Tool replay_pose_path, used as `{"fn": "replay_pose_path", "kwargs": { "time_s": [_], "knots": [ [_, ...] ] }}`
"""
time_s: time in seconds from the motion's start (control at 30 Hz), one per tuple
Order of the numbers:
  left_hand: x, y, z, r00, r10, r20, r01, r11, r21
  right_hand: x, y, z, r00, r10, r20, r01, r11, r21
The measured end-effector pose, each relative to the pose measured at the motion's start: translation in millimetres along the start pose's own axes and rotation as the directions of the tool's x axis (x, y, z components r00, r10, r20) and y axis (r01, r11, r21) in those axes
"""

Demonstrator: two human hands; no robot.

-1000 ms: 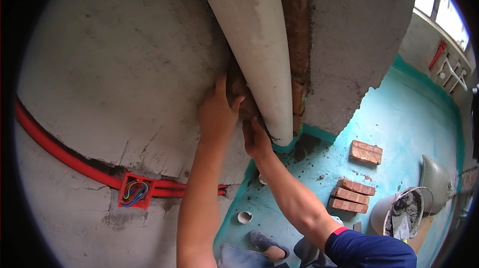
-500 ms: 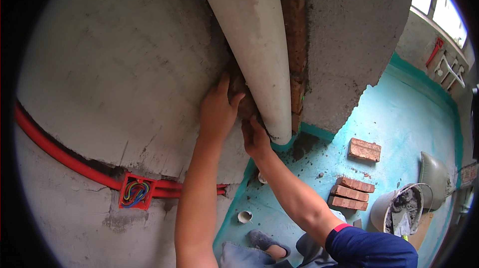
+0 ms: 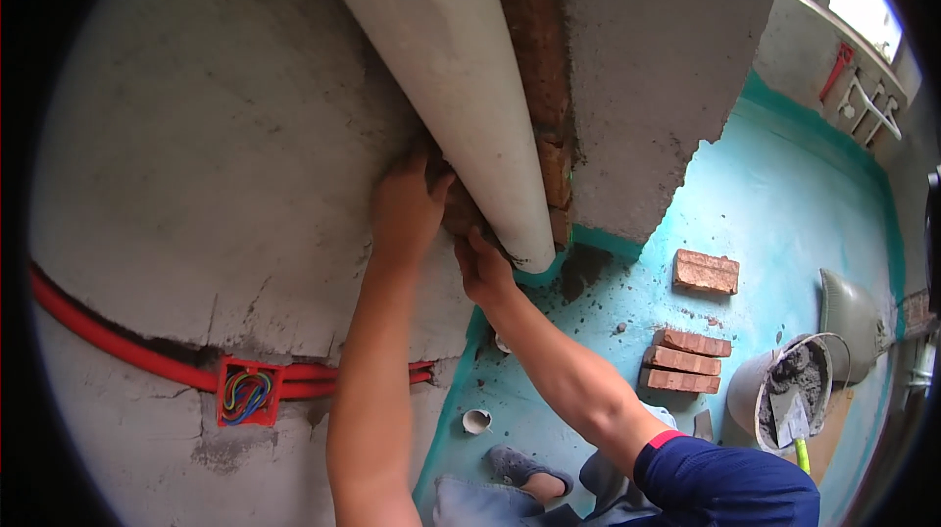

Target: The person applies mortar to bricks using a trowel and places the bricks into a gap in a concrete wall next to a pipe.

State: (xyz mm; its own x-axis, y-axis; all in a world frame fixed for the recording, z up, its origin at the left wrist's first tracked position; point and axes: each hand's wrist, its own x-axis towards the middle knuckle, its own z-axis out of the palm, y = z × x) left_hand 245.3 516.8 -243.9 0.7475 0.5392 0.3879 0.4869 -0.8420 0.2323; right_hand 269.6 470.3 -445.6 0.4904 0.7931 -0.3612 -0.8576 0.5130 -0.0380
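Hands (image 3: 402, 211) close together beside pipe (image 3: 470, 96)

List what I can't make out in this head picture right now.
All in the head view:
- Brown block: right edge hidden by the pale pipe, lower end by the right hand.
- Left hand: its exact hold is lost in shadow.
- Pipe's upper end: cut off by the top edge.
- Wires: ends too small to trace.
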Motion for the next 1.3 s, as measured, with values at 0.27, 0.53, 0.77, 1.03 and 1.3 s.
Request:
{"fn": "replay_pose_path", "kwargs": {
  "time_s": [0.27, 0.53, 0.77, 1.03, 1.3],
  "knots": [
    [-7.1, -9.2, 8.9, 0.984, 0.093, -0.154, -0.085, 0.995, 0.059, -15.7, -2.6, 21.1, 0.988, -0.035, -0.153, 0.033, 0.999, -0.012],
    [-13.6, -15.7, 18.3, 0.975, 0.118, -0.186, -0.097, 0.988, 0.119, -12.4, -5.1, 17.8, 0.994, -0.025, -0.109, 0.024, 1.000, -0.013],
    [-13.6, -9.4, 16.5, 0.968, 0.111, -0.224, -0.079, 0.986, 0.148, -29.5, -41.4, 20.5, 0.986, 0.119, -0.117, -0.152, 0.930, -0.335],
    [-53.1, -22.7, 19.1, 0.956, 0.109, -0.272, -0.090, 0.993, 0.081, -139.6, -197.6, 6.0, 0.979, 0.198, -0.056, -0.177, 0.673, -0.718],
    [-35.2, -13.3, 16.2, 0.936, 0.161, -0.313, -0.145, 0.987, 0.072, -337.3, -332.4, -185.2, 0.912, -0.199, -0.358, -0.163, 0.625, -0.764]
  ]
}}
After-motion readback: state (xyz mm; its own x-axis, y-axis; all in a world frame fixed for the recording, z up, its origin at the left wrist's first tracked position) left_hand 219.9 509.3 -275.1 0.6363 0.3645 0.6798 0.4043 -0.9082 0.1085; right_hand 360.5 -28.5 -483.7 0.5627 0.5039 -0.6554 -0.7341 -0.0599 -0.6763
